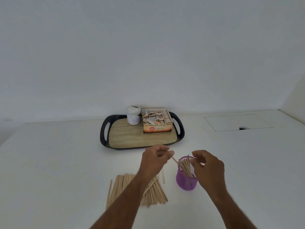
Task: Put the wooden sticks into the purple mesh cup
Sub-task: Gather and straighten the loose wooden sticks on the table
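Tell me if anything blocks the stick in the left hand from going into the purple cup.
Partly: the right hand hovers over the purple mesh cup rim's right side. The left hand pinches a stick angled toward the open left side.

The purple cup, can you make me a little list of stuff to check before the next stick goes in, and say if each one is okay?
1. Purple mesh cup standing upright on the table: ok.
2. Room left in the cup: ok, the sticks in the cup lean to one side and leave space.
3. Left hand holding a stick: ok, it pinches one, tip pointing at the rim.
4. Right hand out of the way: not ok, its fingers are at the cup's mouth, on the sticks.
5. More sticks to go: ok, a pile of sticks lies left of the cup.
6. Right hand steadying the cup: cannot tell.
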### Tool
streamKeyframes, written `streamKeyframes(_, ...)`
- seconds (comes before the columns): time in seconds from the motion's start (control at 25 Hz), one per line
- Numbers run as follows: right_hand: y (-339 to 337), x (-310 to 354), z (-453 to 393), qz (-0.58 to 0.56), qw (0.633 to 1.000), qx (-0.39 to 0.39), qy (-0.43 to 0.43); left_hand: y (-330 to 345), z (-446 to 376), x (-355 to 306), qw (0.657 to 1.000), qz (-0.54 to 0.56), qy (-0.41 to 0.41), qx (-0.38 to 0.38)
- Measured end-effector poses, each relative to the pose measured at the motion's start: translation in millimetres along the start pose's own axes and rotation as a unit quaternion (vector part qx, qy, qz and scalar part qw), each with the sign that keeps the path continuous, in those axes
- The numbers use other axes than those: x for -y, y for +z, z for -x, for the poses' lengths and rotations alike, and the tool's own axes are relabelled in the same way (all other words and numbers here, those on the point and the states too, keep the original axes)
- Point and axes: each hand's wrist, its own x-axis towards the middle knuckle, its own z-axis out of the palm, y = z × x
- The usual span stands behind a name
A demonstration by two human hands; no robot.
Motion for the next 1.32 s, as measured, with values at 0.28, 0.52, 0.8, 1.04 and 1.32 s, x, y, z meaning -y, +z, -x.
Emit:
streamKeyframes(0.28,49.7,31.0,36.0,0.023,0.984,0.163,-0.066,-56.6,-1.0,34.7,0.959,-0.27,-0.059,-0.054)
streamKeyframes(0.52,99.5,23.5,46.3,0.177,0.935,0.306,0.011,-63.6,9.9,63.3,0.897,-0.422,-0.135,0.009)
streamKeyframes(0.8,120.8,18.4,37.6,0.205,0.924,0.32,0.035,-60.0,9.7,74.9,0.881,-0.445,-0.156,0.019)
streamKeyframes(1.04,121.8,19.6,27.5,0.148,0.931,0.322,0.084,-64.8,6.6,70.5,0.897,-0.397,-0.193,-0.008)
streamKeyframes(1.32,116.3,16.1,26.0,0.094,0.94,0.317,0.089,-72.8,4.5,68.4,0.92,-0.335,-0.197,-0.053)
